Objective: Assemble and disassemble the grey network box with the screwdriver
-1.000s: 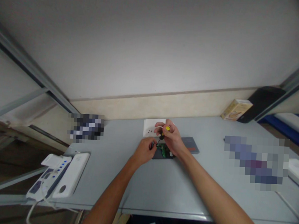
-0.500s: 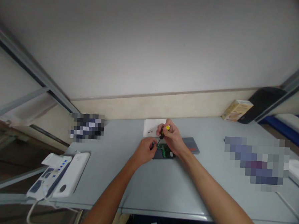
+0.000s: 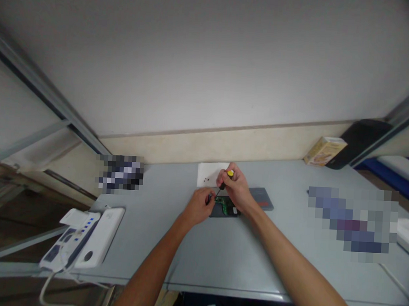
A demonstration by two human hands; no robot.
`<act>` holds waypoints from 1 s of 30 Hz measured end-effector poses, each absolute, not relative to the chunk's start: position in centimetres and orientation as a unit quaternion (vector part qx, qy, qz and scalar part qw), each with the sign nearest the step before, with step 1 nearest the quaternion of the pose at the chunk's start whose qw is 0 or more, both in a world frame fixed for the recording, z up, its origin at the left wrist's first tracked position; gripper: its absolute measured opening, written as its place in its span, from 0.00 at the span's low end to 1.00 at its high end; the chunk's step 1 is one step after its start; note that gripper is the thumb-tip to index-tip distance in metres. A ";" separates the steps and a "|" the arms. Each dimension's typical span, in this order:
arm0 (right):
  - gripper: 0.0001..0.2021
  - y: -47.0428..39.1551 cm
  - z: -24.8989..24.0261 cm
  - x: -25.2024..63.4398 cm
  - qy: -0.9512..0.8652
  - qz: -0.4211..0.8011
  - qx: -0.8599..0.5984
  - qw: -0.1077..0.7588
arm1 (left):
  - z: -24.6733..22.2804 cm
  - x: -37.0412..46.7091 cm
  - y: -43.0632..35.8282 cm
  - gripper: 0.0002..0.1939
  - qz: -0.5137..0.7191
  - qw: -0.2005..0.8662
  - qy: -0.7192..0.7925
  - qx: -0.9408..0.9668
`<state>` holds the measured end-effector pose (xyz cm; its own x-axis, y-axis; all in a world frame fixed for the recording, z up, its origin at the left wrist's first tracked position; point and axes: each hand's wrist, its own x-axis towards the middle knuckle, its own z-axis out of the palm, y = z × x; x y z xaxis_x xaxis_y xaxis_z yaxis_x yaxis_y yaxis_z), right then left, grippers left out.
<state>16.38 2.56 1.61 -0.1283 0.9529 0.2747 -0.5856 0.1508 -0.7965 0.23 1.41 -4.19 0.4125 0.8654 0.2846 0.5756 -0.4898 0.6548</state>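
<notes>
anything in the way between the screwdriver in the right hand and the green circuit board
Nothing visible: the screwdriver in the right hand slants down toward the left end of the green circuit board. The left hand is close beside the tip, not across its path. Contact is too small to tell.

Smooth, faintly glossy tabletop [image 3: 213, 254]

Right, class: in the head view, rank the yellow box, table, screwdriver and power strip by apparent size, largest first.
1. Table
2. Power strip
3. Yellow box
4. Screwdriver, partly hidden
</notes>
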 end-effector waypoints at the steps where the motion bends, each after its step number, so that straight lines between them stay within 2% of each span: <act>1: 0.15 2.6 1.6 16.4 -0.439 0.609 -0.218 0.624 | -4.2 0.2 1.4 0.06 0.307 0.236 0.449 0.805; 3: 0.13 2.7 1.6 16.5 -0.460 0.607 -0.223 0.608 | -4.3 0.2 1.4 0.06 0.308 0.233 0.454 0.803; 6: 0.19 2.6 1.9 16.5 -0.495 0.610 -0.233 0.573 | -4.4 0.2 1.4 0.06 0.308 0.224 0.453 0.806; 8: 0.17 2.3 2.1 16.5 -0.516 0.600 -0.241 0.562 | -4.4 0.2 1.4 0.06 0.308 0.220 0.456 0.806; 10: 0.13 2.1 2.1 16.3 -0.515 0.598 -0.232 0.568 | -4.4 0.3 1.5 0.06 0.308 0.220 0.459 0.804; 17: 0.14 2.3 1.8 16.3 -0.459 0.626 -0.226 0.588 | -4.3 0.3 1.3 0.07 0.308 0.227 0.446 0.809; 20: 0.18 2.6 2.2 16.6 -0.420 0.661 -0.205 0.587 | -4.2 0.3 1.3 0.08 0.309 0.221 0.445 0.811; 24: 0.13 2.7 2.4 17.3 -0.380 0.678 -0.188 0.601 | -4.2 0.3 1.3 0.09 0.310 0.208 0.441 0.816; 30: 0.14 2.8 2.1 17.1 -0.386 0.670 -0.181 0.608 | -4.2 0.2 1.2 0.08 0.299 0.201 0.444 0.821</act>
<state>17.15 2.76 2.07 -0.1953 0.9541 0.2271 -0.6741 0.0376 -0.7377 0.20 1.24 -4.21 0.4277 0.8487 0.3112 0.6083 -0.5249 0.5954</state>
